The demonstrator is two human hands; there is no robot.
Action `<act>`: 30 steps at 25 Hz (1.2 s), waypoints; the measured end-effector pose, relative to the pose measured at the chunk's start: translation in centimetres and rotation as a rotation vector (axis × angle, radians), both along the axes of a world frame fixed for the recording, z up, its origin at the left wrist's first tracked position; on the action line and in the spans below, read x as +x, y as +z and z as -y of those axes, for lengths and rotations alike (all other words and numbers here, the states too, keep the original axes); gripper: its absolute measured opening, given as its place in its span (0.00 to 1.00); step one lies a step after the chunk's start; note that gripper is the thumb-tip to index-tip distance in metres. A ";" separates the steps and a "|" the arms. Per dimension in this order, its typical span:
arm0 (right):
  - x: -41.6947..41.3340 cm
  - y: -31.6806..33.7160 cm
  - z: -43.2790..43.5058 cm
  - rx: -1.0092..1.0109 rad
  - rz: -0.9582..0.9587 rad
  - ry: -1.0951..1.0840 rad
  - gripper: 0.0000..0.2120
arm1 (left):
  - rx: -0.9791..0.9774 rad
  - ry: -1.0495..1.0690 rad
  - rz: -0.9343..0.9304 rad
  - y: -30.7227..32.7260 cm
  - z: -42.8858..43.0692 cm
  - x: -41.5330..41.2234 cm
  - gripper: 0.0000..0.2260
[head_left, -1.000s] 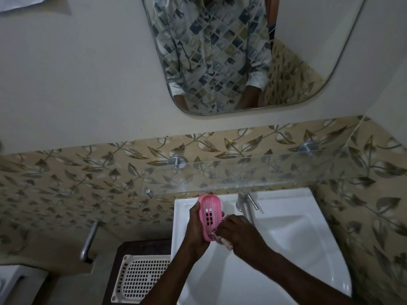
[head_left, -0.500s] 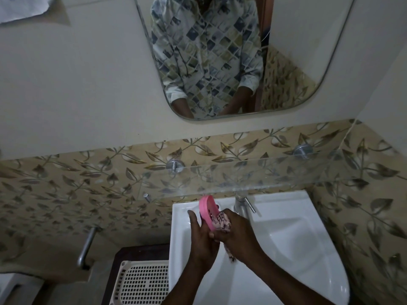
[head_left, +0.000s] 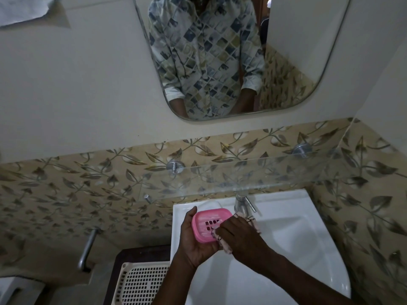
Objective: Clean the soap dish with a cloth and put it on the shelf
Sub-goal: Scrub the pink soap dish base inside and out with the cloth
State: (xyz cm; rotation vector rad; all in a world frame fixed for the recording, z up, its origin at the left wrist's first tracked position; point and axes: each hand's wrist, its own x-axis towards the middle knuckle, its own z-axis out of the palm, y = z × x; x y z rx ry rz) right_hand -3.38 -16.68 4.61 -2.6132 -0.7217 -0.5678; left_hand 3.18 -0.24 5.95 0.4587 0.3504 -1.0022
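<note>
While the wiping appears to be in hand and the shelving not yet begun, the nearest thing, a cream perforated basket, is seen untouched at the lower left, beside the white basin. Both forearms are stretched over the basin's left half.

The pink soap dish is cradled in the left hand, whose fingers are curled under it and whose thumb is laid against its left rim. It is held above the basin's back left corner with the hollow side turned up. This is presumably so that the slotted floor can be reached and any drips are caught below.

A patterned cloth is bunched in the right hand, with the fingers closed round it, and is pressed onto the dish's near right part, just by the drain slots. A loose end is seen behind that hand, toward the tap. Pale streaks are visible on the dish's floor, so more rubbing is judged to be needed.

Beyond the tap, the glass shelf is carried on metal pegs against the leaf-patterned tiles, above the basin's back edge. It is judged to be an easy lift away for the left hand. Farther up, a mirror is fixed to the wall.
</note>
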 end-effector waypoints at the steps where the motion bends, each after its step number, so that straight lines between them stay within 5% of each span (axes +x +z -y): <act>1: 0.0 0.0 0.2 0.002 -0.021 0.011 0.16 | 0.051 0.030 0.008 0.1 0.0 0.1 0.38; 4: 1.0 0.9 2.0 -0.027 0.008 0.019 0.20 | 0.208 0.060 0.073 -0.1 0.0 0.5 0.35; 8: 0.3 1.7 -2.1 0.315 -0.089 -0.094 0.12 | 0.220 0.131 0.012 0.0 1.4 0.6 0.35; 12: 2.0 2.4 0.1 0.248 -0.062 -0.139 0.07 | 0.294 0.196 0.089 -0.9 1.3 1.4 0.31; 15: 1.4 1.1 -2.1 0.356 -0.230 -0.238 0.15 | 0.313 0.290 0.100 -1.0 2.0 1.3 0.25; 17: 1.6 0.9 -2.3 0.328 -0.303 -0.107 0.16 | 0.309 0.322 0.098 -1.2 2.1 0.9 0.23; 25: 1.4 -0.8 -0.8 0.256 -0.116 0.029 0.13 | 0.238 0.223 0.033 -1.0 1.7 1.1 0.32; 27: 2.2 -0.3 1.7 0.226 -0.024 -0.115 0.10 | 0.249 0.205 0.055 -1.1 1.5 1.3 0.31; 30: 1.4 -0.2 0.6 0.287 -0.093 -0.182 0.17 | 0.314 0.257 0.076 -1.5 1.5 1.7 0.29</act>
